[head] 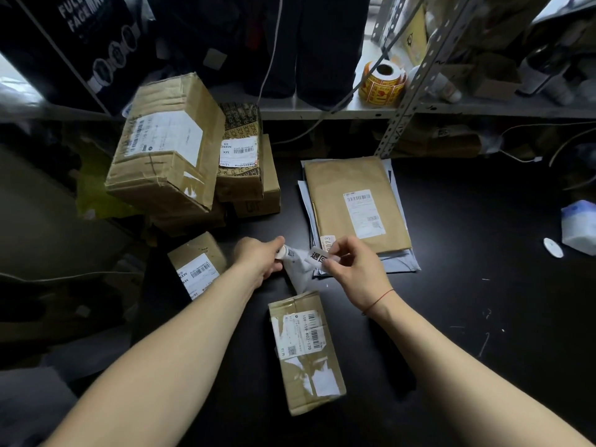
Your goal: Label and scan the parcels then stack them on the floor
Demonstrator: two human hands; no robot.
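A small brown parcel (306, 351) with a torn white shipping label lies on the black table (467, 317) just in front of me. Above it, my left hand (258, 258) grips a small white roll with a strip of label backing (298, 269) hanging from it. My right hand (353, 267) pinches a white label (319, 258) printed with black characters, at the end of that strip. A flat brown envelope parcel (354, 201) lies on grey mailers beyond my hands.
Several cardboard parcels (167, 146) are piled at the left table edge, one more (196, 264) lower down. A metal shelf (354, 108) at the back holds a yellow sticker roll (383, 82). A white packet (579, 227) sits at the far right.
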